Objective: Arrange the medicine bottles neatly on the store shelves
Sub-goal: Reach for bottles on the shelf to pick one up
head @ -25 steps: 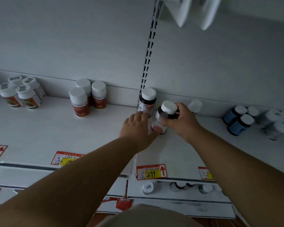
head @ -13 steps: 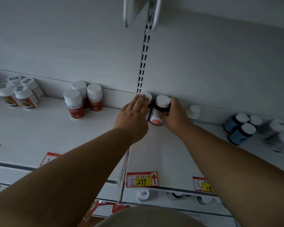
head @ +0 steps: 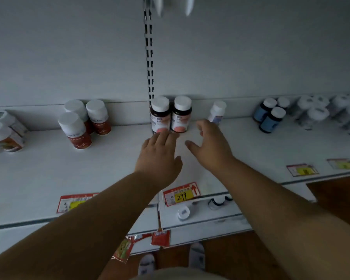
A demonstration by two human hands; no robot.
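Item: two dark brown medicine bottles, white caps, pink-and-white labels. The left-hand bottle (head: 159,116) and the right-hand bottle (head: 181,115) stand upright, side by side, at the back of the white metal shelf (head: 113,168), against the rear panel just right of the slotted upright.

Your left hand (head: 160,156): fingers straight, released, tips just before the left-hand bottle's base; contact cannot be told.

Your right hand (head: 209,146): fingers spread and relaxed, grasping nothing, apart from both bottles.

Front edge: red-and-yellow price tag marked 299 (head: 181,194).
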